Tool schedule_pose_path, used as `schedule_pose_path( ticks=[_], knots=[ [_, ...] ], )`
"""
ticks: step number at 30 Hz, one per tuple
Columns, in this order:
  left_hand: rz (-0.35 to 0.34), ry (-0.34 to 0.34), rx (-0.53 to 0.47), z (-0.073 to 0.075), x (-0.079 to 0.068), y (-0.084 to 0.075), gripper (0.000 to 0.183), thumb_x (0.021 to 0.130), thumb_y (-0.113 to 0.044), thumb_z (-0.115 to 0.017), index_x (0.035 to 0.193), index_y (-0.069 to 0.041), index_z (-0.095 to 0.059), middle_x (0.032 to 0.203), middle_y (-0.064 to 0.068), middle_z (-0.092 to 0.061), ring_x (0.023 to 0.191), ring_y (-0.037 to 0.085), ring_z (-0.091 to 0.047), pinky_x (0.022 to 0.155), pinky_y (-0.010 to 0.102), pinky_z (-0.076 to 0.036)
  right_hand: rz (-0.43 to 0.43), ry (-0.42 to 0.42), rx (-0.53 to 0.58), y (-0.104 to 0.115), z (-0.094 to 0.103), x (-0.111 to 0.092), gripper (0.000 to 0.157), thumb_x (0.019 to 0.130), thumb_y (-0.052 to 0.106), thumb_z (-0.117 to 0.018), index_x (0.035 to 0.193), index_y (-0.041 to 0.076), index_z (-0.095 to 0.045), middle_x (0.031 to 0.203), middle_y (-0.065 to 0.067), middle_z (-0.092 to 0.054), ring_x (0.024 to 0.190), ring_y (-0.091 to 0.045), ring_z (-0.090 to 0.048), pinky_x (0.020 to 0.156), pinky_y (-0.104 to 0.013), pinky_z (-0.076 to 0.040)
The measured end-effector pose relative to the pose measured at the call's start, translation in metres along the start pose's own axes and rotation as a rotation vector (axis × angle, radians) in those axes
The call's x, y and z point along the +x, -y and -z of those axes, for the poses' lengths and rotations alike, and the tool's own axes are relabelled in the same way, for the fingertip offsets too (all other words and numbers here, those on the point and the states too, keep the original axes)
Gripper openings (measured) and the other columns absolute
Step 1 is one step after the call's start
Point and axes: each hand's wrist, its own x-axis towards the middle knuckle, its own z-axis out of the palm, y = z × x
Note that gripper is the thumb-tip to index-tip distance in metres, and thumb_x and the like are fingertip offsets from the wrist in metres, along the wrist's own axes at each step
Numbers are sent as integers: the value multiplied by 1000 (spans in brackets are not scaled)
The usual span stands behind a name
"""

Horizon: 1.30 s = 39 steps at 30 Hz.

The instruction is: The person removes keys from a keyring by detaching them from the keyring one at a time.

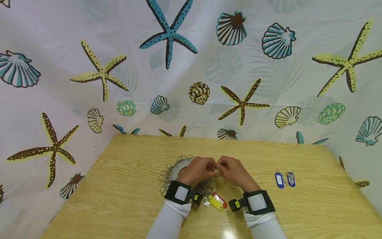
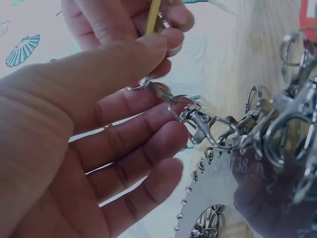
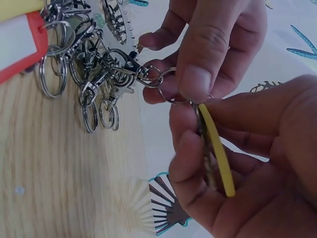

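My left hand pinches a metal split ring between thumb and forefinger, with its other fingers spread loosely beneath. That ring links to a metal swivel clasp, part of a tangle of clasps and rings around a flat grey metal disc. Meeting it fingertip to fingertip, my right hand grips a yellow key tag together with a thin metal key, seen edge-on in the right wrist view. The tag and key meet the split ring at the left thumb, where fingers hide the join.
By the disc's near edge lie another yellow key tag and a red key tag. Two blue key tags with keys rest farther right on the wooden table. A shell-and-starfish patterned curtain stands behind.
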Motion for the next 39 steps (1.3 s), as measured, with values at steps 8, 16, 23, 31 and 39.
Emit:
schedule_pose_path(
  ticks=[8, 16, 23, 31, 39],
  knots=[
    [15, -11, -44, 0, 1, -1, 21, 89, -28, -70, 103, -13, -68, 89, -3, -69, 77, 6, -63, 66, 21, -52, 15, -3, 7, 2, 0, -1, 8, 95, 6, -59, 90, 5, -65, 75, -1, -62, 61, -11, -53, 55, -28, -44],
    [107, 79, -43, 1, -1, 1, 25, 92, -31, -66, 82, -10, -75, 65, -1, -63, 52, 5, -47, 50, 20, -38, 112, 29, -9, 0, 4, -2, 7, 95, 5, -59, 90, 6, -64, 75, -2, -60, 61, -12, -48, 55, -28, -41],
    [74, 36, -5, 1, 0, 1, 14, 88, -23, -71, 97, -12, -73, 75, -5, -64, 62, 6, -55, 56, 21, -46, 140, 25, -33, -1, 4, -1, 6, 95, 4, -60, 91, 6, -65, 73, 0, -54, 62, -11, -45, 57, -27, -39],
    [47, 11, -49, 0, 2, 0, 34, 85, -17, -73, 117, -12, -63, 82, -3, -64, 71, 7, -59, 64, 22, -51, 68, -4, 1, 0, 3, -1, 7, 94, 5, -60, 91, 3, -66, 75, -1, -57, 64, -14, -48, 57, -29, -40],
    [43, -2, -58, -3, 2, -1, 27, 85, -22, -74, 108, -13, -65, 87, -2, -67, 76, 7, -62, 66, 21, -52, 54, -19, -14, 0, 2, 0, 7, 94, 6, -60, 91, 4, -67, 77, -1, -60, 64, -13, -48, 57, -28, -40]
  ],
)
